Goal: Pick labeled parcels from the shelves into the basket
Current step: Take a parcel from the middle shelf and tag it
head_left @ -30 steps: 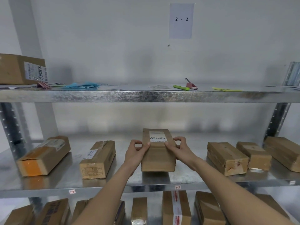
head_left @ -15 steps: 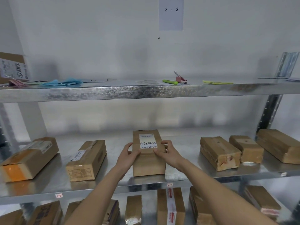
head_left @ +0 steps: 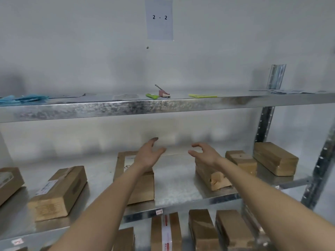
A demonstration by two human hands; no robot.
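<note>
Both hands, left hand [head_left: 147, 155] and right hand [head_left: 205, 153], hover empty with loose fingers above the oblong cardboard parcel [head_left: 139, 182] on the speckled metal shelf [head_left: 177, 187].

Wall: a white paper sheet marked 2 - 2 [head_left: 159, 19] is hanging behind and above the upper galvanised steel shelf [head_left: 163, 106].
Upper shelf: a pink binder clip [head_left: 163, 92] is lying just right of a green marker pen [head_left: 152, 96]; crumpled blue paper [head_left: 25, 98] is sitting far left.
Middle shelf [head_left: 181, 185]: the labelled brown cardboard parcel [head_left: 139, 180] is lying at the centre, partly behind the left forearm.
Hands: the left hand [head_left: 147, 153] is hovering above that parcel's far end; the right hand [head_left: 204, 153] is hovering to its right, before a torn-cornered cardboard box [head_left: 212, 175].
Left: a taped brown parcel with a side label [head_left: 58, 192] is lying well apart.
Below: a red-and-white-taped carton [head_left: 166, 232] is sitting on the lower level.
</note>
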